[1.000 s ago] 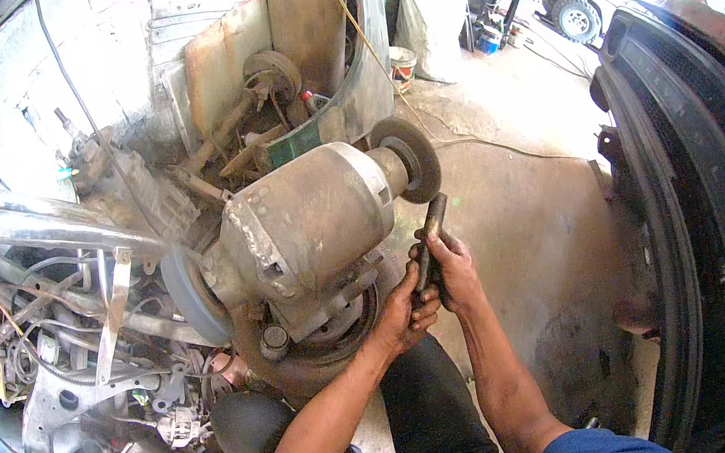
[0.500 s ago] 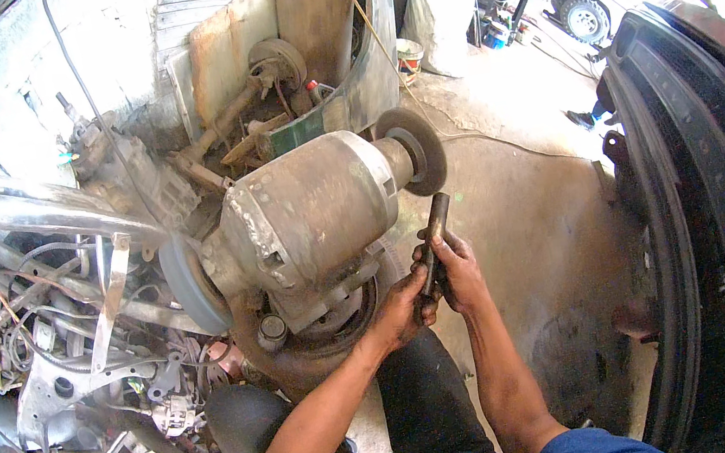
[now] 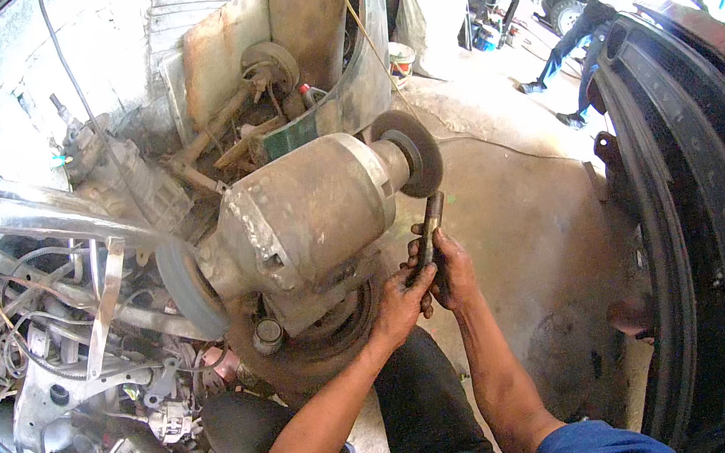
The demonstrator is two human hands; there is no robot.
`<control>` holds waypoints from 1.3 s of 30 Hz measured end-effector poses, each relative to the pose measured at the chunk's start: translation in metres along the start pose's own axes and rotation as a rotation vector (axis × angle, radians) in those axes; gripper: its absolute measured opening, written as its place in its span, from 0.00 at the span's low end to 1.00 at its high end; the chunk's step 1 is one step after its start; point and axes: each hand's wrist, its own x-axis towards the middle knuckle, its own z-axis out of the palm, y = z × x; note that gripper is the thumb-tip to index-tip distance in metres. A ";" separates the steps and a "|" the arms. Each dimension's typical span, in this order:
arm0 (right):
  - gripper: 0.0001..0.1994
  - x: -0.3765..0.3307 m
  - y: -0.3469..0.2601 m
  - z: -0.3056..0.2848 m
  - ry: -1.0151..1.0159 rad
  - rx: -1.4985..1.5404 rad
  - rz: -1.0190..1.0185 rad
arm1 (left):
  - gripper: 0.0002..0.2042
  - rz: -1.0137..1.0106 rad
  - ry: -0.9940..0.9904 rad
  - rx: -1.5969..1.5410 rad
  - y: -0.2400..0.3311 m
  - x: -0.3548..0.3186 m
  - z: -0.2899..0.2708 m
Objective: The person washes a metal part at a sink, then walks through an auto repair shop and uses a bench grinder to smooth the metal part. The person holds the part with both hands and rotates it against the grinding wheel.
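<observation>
My left hand and my right hand are both closed around a dark, rod-shaped metal piece. It points up and away from me, its far end just below the wire wheel; whether they touch I cannot tell. That wheel sits on the right shaft of a large, worn bench grinder. On the grinder's left side is a grey grinding wheel. My fingers cover the rod's near end.
Scrap metal parts are heaped on the left. Long black panels stand on the right. Behind the grinder lies an old axle. A person's legs show at the far right, with a wheeled vehicle beyond. A cable crosses the floor.
My hands and the rod have shifted slightly, and the rod shows a lighter side. The other person's legs have come further into view at the far right. The whole view has moved a little.
</observation>
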 end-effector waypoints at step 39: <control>0.17 0.024 -0.003 0.012 0.325 -0.537 -0.250 | 0.18 -0.133 -0.179 -0.317 0.003 0.030 -0.010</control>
